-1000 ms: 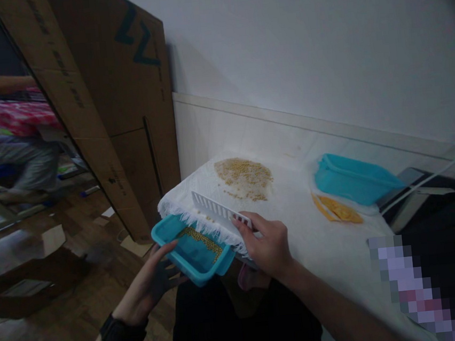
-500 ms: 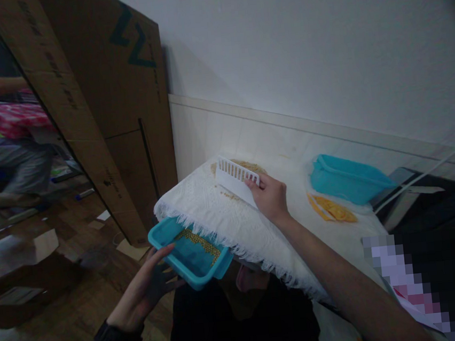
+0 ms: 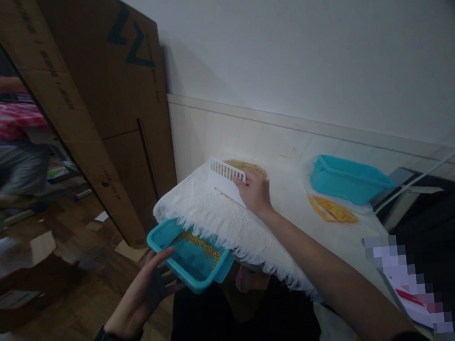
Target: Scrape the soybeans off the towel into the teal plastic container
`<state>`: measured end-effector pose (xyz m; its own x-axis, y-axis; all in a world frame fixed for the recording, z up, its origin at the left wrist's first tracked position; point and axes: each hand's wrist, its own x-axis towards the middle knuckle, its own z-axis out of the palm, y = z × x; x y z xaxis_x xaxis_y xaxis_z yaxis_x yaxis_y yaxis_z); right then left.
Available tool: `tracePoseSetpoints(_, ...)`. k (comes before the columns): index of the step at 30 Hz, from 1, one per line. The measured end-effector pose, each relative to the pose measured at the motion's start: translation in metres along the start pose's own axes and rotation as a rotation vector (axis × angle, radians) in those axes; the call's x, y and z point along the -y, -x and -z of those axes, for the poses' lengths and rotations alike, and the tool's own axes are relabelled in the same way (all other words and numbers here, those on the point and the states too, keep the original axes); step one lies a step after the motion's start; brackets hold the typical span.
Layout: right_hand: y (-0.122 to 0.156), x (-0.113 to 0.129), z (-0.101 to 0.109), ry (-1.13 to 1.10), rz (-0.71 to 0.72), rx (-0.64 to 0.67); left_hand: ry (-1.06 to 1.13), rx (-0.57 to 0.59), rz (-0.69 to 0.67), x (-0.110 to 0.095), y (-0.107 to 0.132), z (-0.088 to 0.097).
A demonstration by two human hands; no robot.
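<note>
The white scraper (image 3: 226, 188) is flat and thin, with a row of slots along its top. It stands tipped on the white cloth (image 3: 190, 198), low edge down. Little yellow beans (image 3: 251, 167) lie in a patch behind it, with a few in front. The blue tray (image 3: 188, 259) sits under the cloth's fringe, with more beans inside, mostly along the fringe side.

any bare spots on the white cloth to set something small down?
Free: white cloth between right forearm and orange packet; front strip between white slotted plate and blue tray. Crowded: around right hand, plate and grain pile; around packet and blue bin.
</note>
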<state>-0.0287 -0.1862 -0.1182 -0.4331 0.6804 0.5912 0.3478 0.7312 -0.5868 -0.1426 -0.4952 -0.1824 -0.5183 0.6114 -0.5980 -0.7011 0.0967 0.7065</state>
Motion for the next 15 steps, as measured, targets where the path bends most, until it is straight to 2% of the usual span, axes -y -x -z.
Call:
tracePoseSetpoints(6,0.0066,0.0012,0.0019,-0.024,-0.01,-0.031,-0.001,-0.017,-0.002,-0.0019,0.004,-0.0042)
tracePoseSetpoints(15,0.009,0.004,0.0013,-0.043,-0.013,-0.019,0.003,0.011,-0.011,0.002,-0.0039,0.004)
